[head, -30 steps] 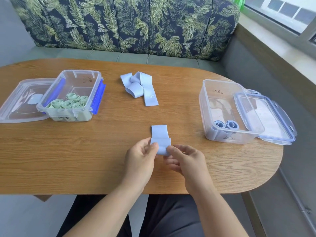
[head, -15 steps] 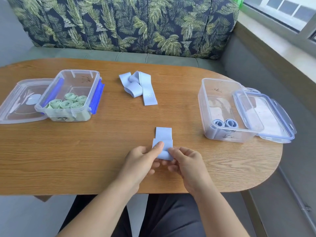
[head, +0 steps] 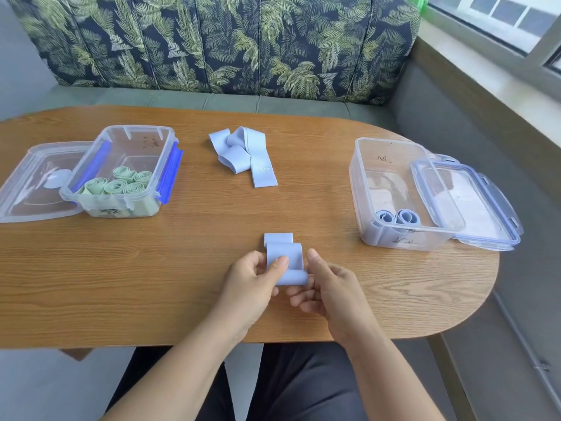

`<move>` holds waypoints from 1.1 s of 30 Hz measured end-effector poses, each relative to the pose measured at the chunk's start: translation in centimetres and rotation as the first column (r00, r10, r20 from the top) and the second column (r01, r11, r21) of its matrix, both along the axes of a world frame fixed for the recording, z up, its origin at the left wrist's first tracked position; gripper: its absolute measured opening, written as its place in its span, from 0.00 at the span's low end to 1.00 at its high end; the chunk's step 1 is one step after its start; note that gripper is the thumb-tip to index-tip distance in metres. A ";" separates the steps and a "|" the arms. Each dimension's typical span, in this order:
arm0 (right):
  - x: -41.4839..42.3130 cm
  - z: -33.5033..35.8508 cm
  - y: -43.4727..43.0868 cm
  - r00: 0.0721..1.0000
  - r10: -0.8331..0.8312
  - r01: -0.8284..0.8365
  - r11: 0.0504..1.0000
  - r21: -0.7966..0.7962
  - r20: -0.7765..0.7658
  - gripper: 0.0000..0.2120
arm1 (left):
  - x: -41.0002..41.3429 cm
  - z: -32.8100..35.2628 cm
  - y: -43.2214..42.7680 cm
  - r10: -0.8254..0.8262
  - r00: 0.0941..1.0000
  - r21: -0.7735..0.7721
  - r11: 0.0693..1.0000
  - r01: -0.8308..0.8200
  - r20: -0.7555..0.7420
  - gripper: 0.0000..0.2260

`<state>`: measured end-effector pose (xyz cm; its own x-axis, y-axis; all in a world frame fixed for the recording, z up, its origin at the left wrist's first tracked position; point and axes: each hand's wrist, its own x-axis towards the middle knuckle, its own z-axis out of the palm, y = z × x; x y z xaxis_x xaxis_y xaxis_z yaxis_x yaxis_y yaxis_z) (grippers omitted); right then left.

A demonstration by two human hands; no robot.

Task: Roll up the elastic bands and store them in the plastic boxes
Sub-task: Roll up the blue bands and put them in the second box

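Observation:
A light blue elastic band (head: pixel 285 259) lies partly rolled near the table's front edge, its free end stretching away from me. My left hand (head: pixel 253 279) pinches its left side with the thumb on top. My right hand (head: pixel 326 284) holds the roll's right end with curled fingers. A loose pile of blue bands (head: pixel 243 151) lies at the table's middle back. The clear box on the right (head: pixel 394 192) holds two blue rolls (head: pixel 397 216). The clear box on the left (head: pixel 121 171) holds several green rolls (head: pixel 121 183).
One lid (head: pixel 33 183) lies beside the left box, another lid (head: pixel 467 202) leans on the right box. The wooden table (head: pixel 151 268) has a rounded right end. A leaf-patterned bench back (head: pixel 212 41) runs behind it, and a window sill (head: pixel 501 77) at right.
The rolled part of the band has grown and the flat free end has become shorter. Both hands have shifted their fingers around the roll.

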<state>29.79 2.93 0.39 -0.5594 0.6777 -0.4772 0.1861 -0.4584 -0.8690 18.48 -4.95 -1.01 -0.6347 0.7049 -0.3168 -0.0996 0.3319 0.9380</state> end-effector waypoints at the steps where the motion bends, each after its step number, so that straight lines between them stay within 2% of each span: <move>1: 0.0 0.1 0.1 1.000 0.009 -0.009 0.999 -0.032 -0.002 0.18 | 0.0 0.0 0.0 0.009 1.000 -0.004 1.000 -0.009 -0.010 0.08; 3: 0.1 0.1 0.2 0.999 0.037 -0.038 0.995 -0.089 -0.012 0.15 | 0.0 0.0 0.0 0.020 1.000 -0.007 1.000 -0.021 -0.020 0.11; 7: 0.4 0.3 0.3 0.994 0.087 -0.096 0.988 -0.123 -0.072 0.04 | -0.3 0.1 -0.1 0.027 0.999 -0.026 0.999 -0.028 -0.032 0.18; 13: 0.3 0.1 0.2 0.996 0.069 -0.073 0.995 -0.064 -0.055 0.03 | -0.4 0.4 -0.5 -0.030 0.997 -0.095 0.995 0.022 -0.075 0.27; 15: 0.3 0.2 0.2 0.997 0.063 -0.066 0.997 -0.049 -0.054 0.03 | -0.3 0.6 -0.8 -0.083 0.996 -0.081 0.993 0.086 0.029 0.22; 17: 0.2 0.2 0.2 0.997 0.048 -0.050 0.998 -0.041 -0.055 0.04 | -0.2 0.9 -0.9 -0.103 0.986 -0.029 0.994 0.108 0.131 0.10; 19: 0.2 0.2 0.3 0.998 0.042 -0.044 0.998 -0.034 -0.046 0.06 | -0.2 1.0 -0.9 -0.090 0.986 0.013 0.996 0.089 0.138 0.05; 25: 0.0 0.0 0.3 0.999 0.053 -0.053 0.998 -0.030 -0.002 0.15 | -0.2 0.5 -0.7 -0.140 0.989 0.023 0.990 0.141 -0.049 0.07; 28: 0.1 -0.2 0.4 0.997 0.075 -0.074 0.996 -0.044 0.012 0.19 | -0.2 0.1 -0.6 -0.110 0.992 0.031 0.993 0.112 -0.067 0.08; 31: 0.3 -0.2 0.5 0.994 0.105 -0.105 0.991 -0.079 -0.003 0.18 | -0.3 -0.1 -0.5 -0.074 0.996 0.031 0.997 0.075 -0.050 0.09; 33: 0.4 -0.1 0.5 0.993 0.117 -0.118 0.990 -0.079 -0.019 0.11 | -0.4 -0.1 -0.6 -0.069 0.996 0.028 0.997 0.070 -0.048 0.10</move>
